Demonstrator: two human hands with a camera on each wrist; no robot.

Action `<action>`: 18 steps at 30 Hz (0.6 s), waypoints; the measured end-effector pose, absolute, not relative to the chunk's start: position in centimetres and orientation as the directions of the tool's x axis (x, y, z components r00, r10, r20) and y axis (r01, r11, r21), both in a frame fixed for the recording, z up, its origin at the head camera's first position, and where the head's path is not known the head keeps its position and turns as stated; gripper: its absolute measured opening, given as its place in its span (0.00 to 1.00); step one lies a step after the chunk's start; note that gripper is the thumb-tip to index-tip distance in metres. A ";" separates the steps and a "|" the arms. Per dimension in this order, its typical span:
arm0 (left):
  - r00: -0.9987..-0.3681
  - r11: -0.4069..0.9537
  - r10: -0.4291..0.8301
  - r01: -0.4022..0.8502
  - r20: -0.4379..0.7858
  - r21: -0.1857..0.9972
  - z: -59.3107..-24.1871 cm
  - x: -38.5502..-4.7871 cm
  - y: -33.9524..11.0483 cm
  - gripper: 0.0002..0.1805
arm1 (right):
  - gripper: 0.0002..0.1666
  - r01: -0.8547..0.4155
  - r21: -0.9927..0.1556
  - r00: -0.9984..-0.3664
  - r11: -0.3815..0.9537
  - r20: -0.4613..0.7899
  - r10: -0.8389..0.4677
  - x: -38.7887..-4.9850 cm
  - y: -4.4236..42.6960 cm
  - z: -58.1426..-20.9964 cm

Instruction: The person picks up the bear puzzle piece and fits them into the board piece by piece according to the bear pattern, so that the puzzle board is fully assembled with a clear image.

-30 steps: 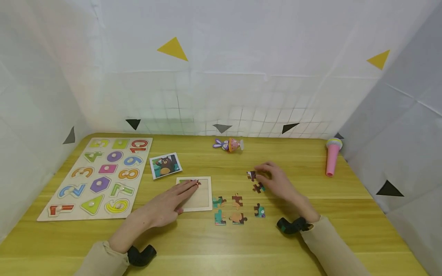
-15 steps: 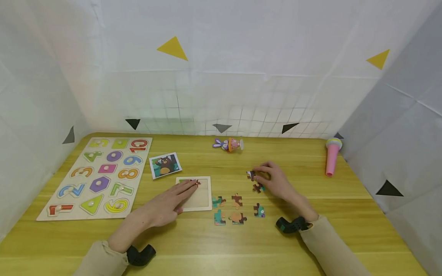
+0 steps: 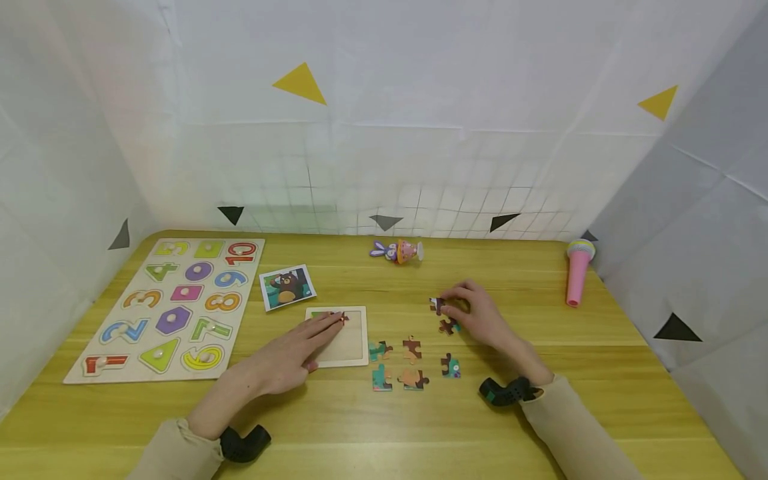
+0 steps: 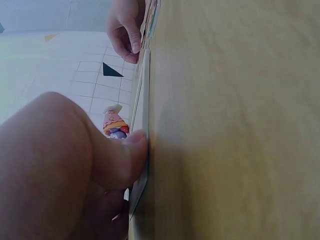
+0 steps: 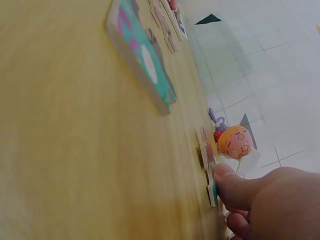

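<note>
While the wooden puzzle tray [image 3: 364,340] near the middle of the desk [image 3: 336,433] is being pressed by the straight fingers of the left hand [image 3: 285,357], a dark jigsaw piece [image 3: 435,305] to the tray's right is being met at its right edge by the right hand [image 3: 480,317]. The right thumb and forefinger are being held bent, tips a little apart; whether the piece is being pinched or merely touched cannot be told. A brown-and-teal piece [image 3: 447,327] is lying just beside it, toward the desk's front edge, so opposite edges should be gripped without that neighbour being nudged. Light pressure should be enough for the tray. For the piece's turn, the bear picture card [image 3: 290,287] beyond the tray's far left corner is best being consulted.
</note>
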State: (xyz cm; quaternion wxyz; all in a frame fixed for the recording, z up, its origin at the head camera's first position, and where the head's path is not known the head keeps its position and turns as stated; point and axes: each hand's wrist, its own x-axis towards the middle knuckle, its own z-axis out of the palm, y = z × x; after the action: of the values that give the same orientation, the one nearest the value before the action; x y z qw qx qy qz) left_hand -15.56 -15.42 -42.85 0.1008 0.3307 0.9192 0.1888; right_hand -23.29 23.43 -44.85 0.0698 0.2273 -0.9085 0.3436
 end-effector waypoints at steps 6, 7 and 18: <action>-0.758 0.706 0.649 0.572 -0.058 0.418 -42.8 -15.6 -15.4 0.40 | 0.11 -0.445 -0.592 -0.895 0.672 0.262 -0.362 -23.3 23.4 -44.8; -0.758 0.705 0.650 0.573 -0.057 0.418 -42.7 -15.6 -15.4 0.40 | 0.11 -0.443 -0.591 -0.896 0.674 0.260 -0.361 -23.3 23.4 -44.8; -0.758 0.708 0.650 0.575 -0.058 0.410 -42.8 -15.6 -15.4 0.40 | 0.11 -0.430 -0.597 -0.902 0.677 0.251 -0.352 -23.2 23.1 -44.7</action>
State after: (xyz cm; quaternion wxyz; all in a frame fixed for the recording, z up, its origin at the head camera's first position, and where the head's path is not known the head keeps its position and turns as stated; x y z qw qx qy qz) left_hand -15.59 -15.43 -42.75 0.0995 0.3332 0.9188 0.1869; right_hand -23.21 23.13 -44.71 0.0577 0.2139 -0.9139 0.3402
